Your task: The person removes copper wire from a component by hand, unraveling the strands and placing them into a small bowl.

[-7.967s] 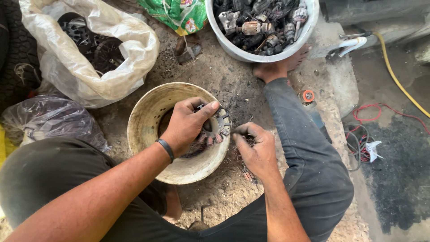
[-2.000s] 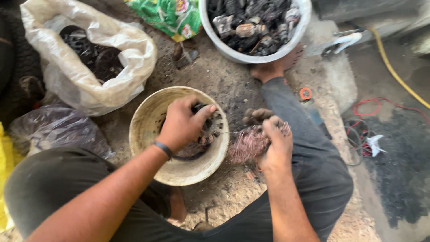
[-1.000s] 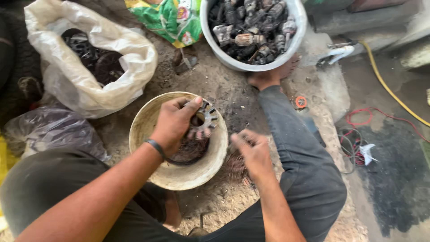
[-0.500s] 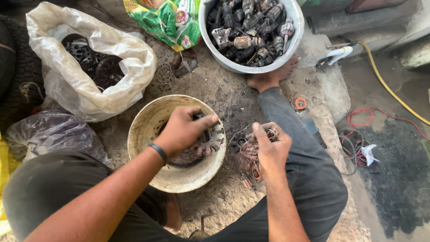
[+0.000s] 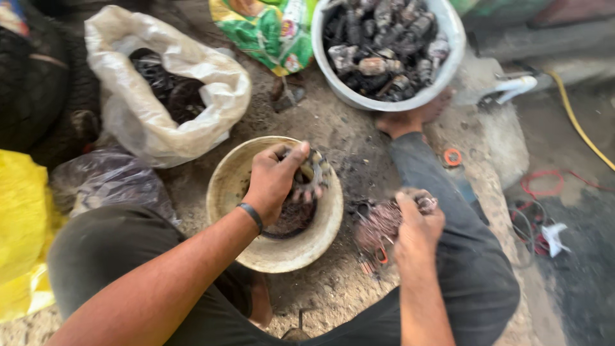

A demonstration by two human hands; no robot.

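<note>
My left hand (image 5: pixel 274 181) grips a round, dirty metal motor part (image 5: pixel 312 176) with a toothed rim, holding it on the far edge of a cream plastic bowl (image 5: pixel 234 186) on the ground. My right hand (image 5: pixel 416 224) is closed on a blurred bundle of reddish copper wire (image 5: pixel 379 221) just right of the bowl, above my right leg. Dark debris (image 5: pixel 291 218) lies inside the bowl. A black band circles my left wrist.
A white tub (image 5: pixel 448 61) full of dark motor parts stands at the back, by my bare foot (image 5: pixel 410 118). A white sack (image 5: pixel 192 83) of dark scrap, a green printed bag (image 5: pixel 269 32), a yellow bag (image 5: pixel 22 224) and a grey plastic bag (image 5: pixel 109 182) lie left. Red wires (image 5: pixel 544 186) lie right.
My right hand has pulled the copper wire a little away to the right and turned blurred with motion. My left hand keeps the metal part on the bowl's rim.
</note>
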